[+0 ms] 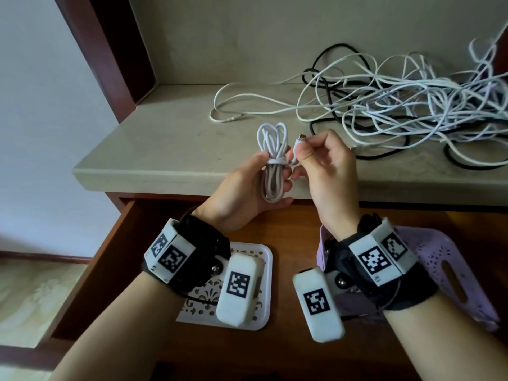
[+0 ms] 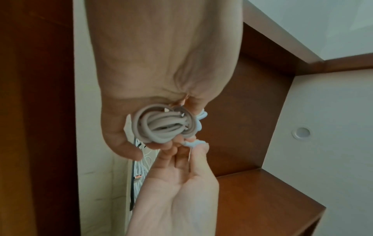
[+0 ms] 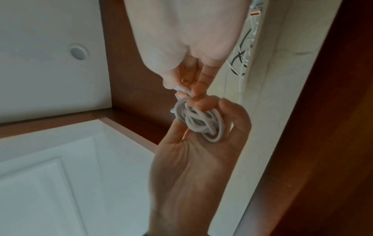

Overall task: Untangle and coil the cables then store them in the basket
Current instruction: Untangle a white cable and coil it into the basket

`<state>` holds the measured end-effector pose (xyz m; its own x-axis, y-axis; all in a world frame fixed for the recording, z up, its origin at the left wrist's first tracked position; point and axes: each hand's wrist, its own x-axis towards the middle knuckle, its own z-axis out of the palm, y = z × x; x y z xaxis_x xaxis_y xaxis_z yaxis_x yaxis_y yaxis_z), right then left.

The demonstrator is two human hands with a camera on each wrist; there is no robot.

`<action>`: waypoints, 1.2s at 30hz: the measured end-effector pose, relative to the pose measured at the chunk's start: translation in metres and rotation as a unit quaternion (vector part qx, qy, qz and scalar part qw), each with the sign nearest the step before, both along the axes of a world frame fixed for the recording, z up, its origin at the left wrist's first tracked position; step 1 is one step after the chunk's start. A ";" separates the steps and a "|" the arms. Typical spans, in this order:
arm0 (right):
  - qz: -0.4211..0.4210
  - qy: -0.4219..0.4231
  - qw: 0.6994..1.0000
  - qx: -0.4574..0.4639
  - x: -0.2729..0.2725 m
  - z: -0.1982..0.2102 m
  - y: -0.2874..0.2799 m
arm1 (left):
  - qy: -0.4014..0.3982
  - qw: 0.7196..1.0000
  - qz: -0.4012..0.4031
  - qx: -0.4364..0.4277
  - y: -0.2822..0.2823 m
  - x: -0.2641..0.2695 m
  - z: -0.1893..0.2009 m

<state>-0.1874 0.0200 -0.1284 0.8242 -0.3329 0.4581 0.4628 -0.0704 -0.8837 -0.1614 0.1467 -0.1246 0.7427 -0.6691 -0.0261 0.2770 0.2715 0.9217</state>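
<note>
A coiled white cable (image 1: 272,160) stands upright in my left hand (image 1: 255,188), whose thumb and fingers grip it around a wrap at its middle. My right hand (image 1: 316,158) pinches the cable's free plug end (image 1: 298,143) just right of the coil. From the left wrist view the coil (image 2: 161,124) shows end-on in the palm; the right wrist view shows the coil (image 3: 201,123) below my pinching fingers (image 3: 199,83). A tangle of white and black cables (image 1: 398,105) lies on the stone counter (image 1: 165,149). A purple basket (image 1: 445,268) sits in the open drawer under my right wrist.
A white perforated tray (image 1: 255,259) lies in the drawer (image 1: 288,339) under my left wrist. One loose white cable (image 1: 233,111) trails left from the tangle. Dark wooden side panels (image 1: 110,50) frame the counter's alcove at the left.
</note>
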 end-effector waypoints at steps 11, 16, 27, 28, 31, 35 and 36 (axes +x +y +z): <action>-0.104 0.018 0.955 -0.276 0.001 0.002 -0.014 | -0.089 0.987 0.095 0.099 -0.007 -0.003 -0.009; -0.110 -0.017 0.919 -0.379 -0.001 -0.004 -0.009 | -0.090 0.979 0.120 0.138 -0.006 0.000 -0.009; -0.103 -0.008 0.982 -0.159 -0.007 -0.007 0.008 | -0.142 0.964 0.171 0.149 -0.004 -0.003 0.000; -0.111 -0.017 0.979 -0.168 -0.007 -0.007 0.008 | -0.146 0.963 0.174 0.143 -0.004 -0.004 0.000; -0.094 -0.014 0.975 -0.200 -0.005 -0.007 0.005 | -0.181 0.957 0.182 0.134 -0.003 -0.005 0.000; -0.064 0.039 0.978 -0.196 -0.003 -0.007 0.000 | -0.200 0.955 0.173 0.131 -0.004 -0.007 -0.001; -0.053 0.059 0.981 -0.175 -0.003 -0.006 -0.001 | -0.204 0.955 0.171 0.131 -0.005 -0.008 -0.001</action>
<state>-0.1908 0.0195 -0.1348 0.8475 -0.2598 0.4628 0.3318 -0.4213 -0.8440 -0.1691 0.1419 -0.1257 0.9008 -0.3958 0.1788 -0.1829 0.0277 0.9827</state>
